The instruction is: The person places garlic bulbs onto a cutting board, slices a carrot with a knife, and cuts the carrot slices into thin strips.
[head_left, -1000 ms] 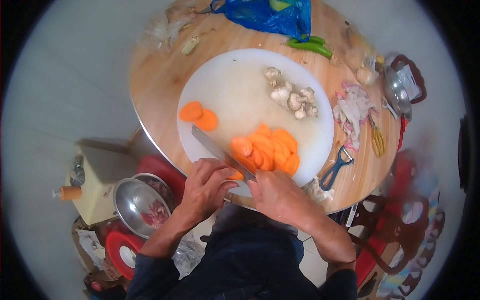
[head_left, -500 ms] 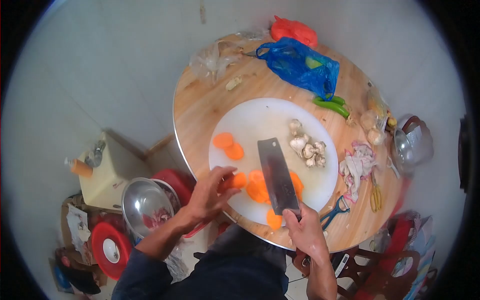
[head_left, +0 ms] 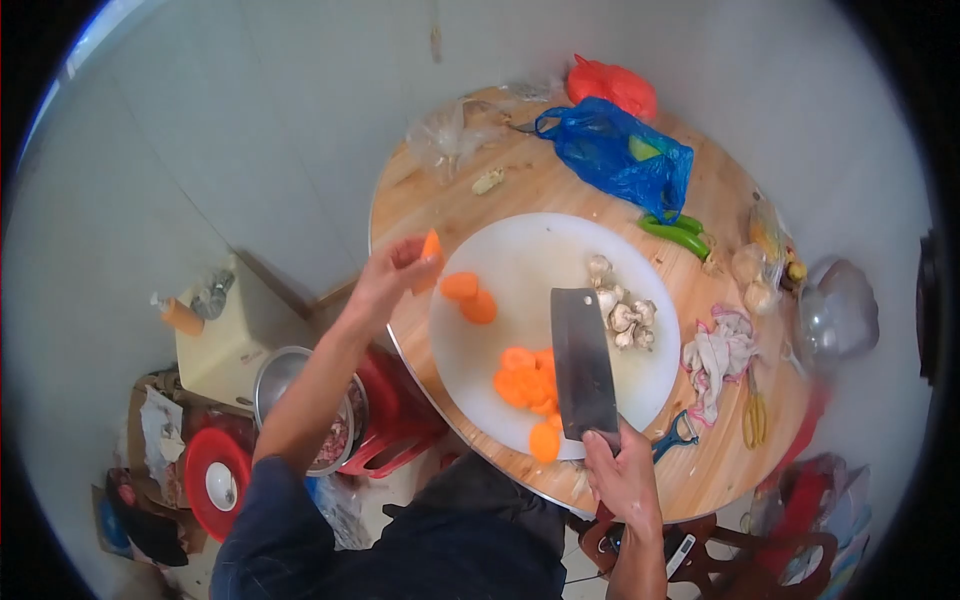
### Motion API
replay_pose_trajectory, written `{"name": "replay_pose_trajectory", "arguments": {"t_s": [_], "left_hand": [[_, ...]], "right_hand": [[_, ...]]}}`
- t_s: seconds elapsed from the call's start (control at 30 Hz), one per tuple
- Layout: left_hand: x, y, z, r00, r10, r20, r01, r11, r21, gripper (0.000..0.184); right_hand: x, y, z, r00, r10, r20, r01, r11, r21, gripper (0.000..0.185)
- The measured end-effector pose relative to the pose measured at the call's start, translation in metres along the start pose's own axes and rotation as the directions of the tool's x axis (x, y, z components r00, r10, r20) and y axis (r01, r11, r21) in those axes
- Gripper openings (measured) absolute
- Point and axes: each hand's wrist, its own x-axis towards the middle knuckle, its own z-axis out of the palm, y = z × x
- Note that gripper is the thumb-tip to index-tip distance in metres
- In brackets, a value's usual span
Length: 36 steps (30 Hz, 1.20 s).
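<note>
My left hand (head_left: 388, 278) is raised over the left rim of the round white cutting board (head_left: 462, 365), its fingers closed on an orange carrot piece (head_left: 430, 247). Just right of it, two larger carrot pieces (head_left: 470, 298) lie on the board. My right hand (head_left: 624, 472) grips the handle of a cleaver (head_left: 584, 365). The broad dark blade lies over the board, beside a heap of carrot slices (head_left: 522, 381); whether it touches the board I cannot tell. One slice (head_left: 545, 443) sits apart near the front rim. Several garlic bulbs (head_left: 628, 318) rest right of the blade.
On the round wooden table (head_left: 425, 200) are a blue plastic bag (head_left: 620, 155), a red bag (head_left: 612, 88), green peppers (head_left: 675, 235), a cloth (head_left: 718, 360), a peeler (head_left: 675, 437) and yellow-handled scissors (head_left: 754, 415). Metal bowls (head_left: 283, 372) stand lower left, by a red stool (head_left: 395, 410).
My left hand has moved up and left, away from the slices, with a carrot piece. The cleaver has shifted right, uncovering more of the slice heap. The whole view has shifted slightly.
</note>
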Motion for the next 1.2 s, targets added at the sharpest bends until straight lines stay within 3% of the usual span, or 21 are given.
{"name": "replay_pose_trajectory", "arguments": {"t_s": [0.03,0.1,0.13,0.2,0.23,0.3,0.33,0.4,0.53,0.63,0.7,0.77,0.9,0.93,0.97,1.03,1.13,1.2], "left_hand": [[0.013,0.000,-0.005,1.000,0.006,-0.003,-0.006,1.000,0.001,0.041],[0.040,-0.001,-0.013,0.983,0.050,-0.175,0.012,0.943,0.334,0.044],[0.058,-0.011,-0.023,0.984,0.052,-0.171,0.008,0.943,0.333,0.044],[0.094,-0.040,-0.046,0.954,0.276,-0.119,-0.118,0.709,0.696,0.047],[0.106,-0.049,-0.049,0.954,0.275,-0.118,-0.118,0.710,0.695,0.047],[0.127,-0.063,-0.050,0.904,0.399,-0.155,-0.074,0.503,0.861,0.048],[0.135,-0.068,-0.051,0.909,0.390,-0.147,-0.079,0.507,0.859,0.048],[0.145,-0.083,-0.055,0.876,0.470,-0.110,-0.092,0.387,0.917,0.051],[0.143,-0.085,-0.052,0.933,0.358,-0.048,-0.140,0.481,0.865,0.052],[0.128,-0.066,-0.036,0.919,0.389,-0.069,-0.135,0.473,0.871,0.050],[0.091,-0.042,-0.006,0.872,0.489,-0.027,-0.233,0.462,0.856,0.046],[0.045,-0.024,0.029,0.827,0.528,0.196,-0.444,0.398,0.802,0.053],[-0.073,-0.001,0.113,0.813,0.393,0.429,-0.574,0.421,0.702,0.074],[-0.096,-0.004,0.128,0.780,0.374,0.502,-0.625,0.422,0.656,0.072],[-0.112,-0.018,0.135,0.666,0.408,0.625,-0.746,0.351,0.566,0.067],[-0.134,-0.020,0.154,0.523,0.430,0.736,-0.849,0.339,0.405,0.060],[-0.138,-0.027,0.166,0.519,0.297,0.801,-0.847,0.307,0.435,0.052],[-0.134,-0.035,0.164,0.508,0.315,0.802,-0.856,0.290,0.428,0.053]], "right_hand": [[-0.001,0.002,-0.001,1.000,-0.006,0.001,0.006,1.000,-0.001,0.033],[-0.001,0.005,-0.003,0.999,-0.024,-0.048,0.028,0.997,0.078,0.029],[-0.002,0.005,-0.005,0.998,-0.026,-0.052,0.030,0.996,0.079,0.029],[-0.004,0.006,-0.008,0.995,0.053,-0.081,-0.039,0.985,0.166,0.021],[-0.004,0.007,-0.008,0.995,0.054,-0.083,-0.040,0.985,0.165,0.021],[-0.004,0.009,-0.008,0.988,0.055,-0.146,-0.016,0.967,0.255,0.015],[-0.003,0.011,-0.010,0.986,0.067,-0.155,-0.025,0.966,0.257,0.015],[-0.004,0.019,-0.013,0.981,0.078,-0.179,-0.035,0.972,0.233,0.016],[-0.005,0.025,-0.017,0.968,0.137,-0.211,-0.082,0.964,0.252,0.016],[-0.006,0.027,-0.019,0.975,0.086,-0.205,-0.032,0.966,0.256,0.017],[-0.008,0.032,-0.022,0.971,0.104,-0.217,-0.041,0.961,0.274,0.017],[-0.010,0.039,-0.025,0.971,0.082,-0.226,-0.014,0.958,0.287,0.017],[-0.014,0.047,-0.029,0.957,0.081,-0.278,0.004,0.956,0.294,0.018],[-0.015,0.049,-0.029,0.954,0.095,-0.284,-0.006,0.954,0.300,0.018],[-0.017,0.050,-0.030,0.951,0.091,-0.297,0.006,0.950,0.312,0.018],[-0.022,0.054,-0.032,0.946,0.093,-0.312,0.017,0.943,0.332,0.018],[-0.030,0.060,-0.034,0.944,0.100,-0.314,0.003,0.950,0.313,0.018],[-0.036,0.060,-0.034,0.946,0.105,-0.308,-0.003,0.949,0.316,0.018]]}}
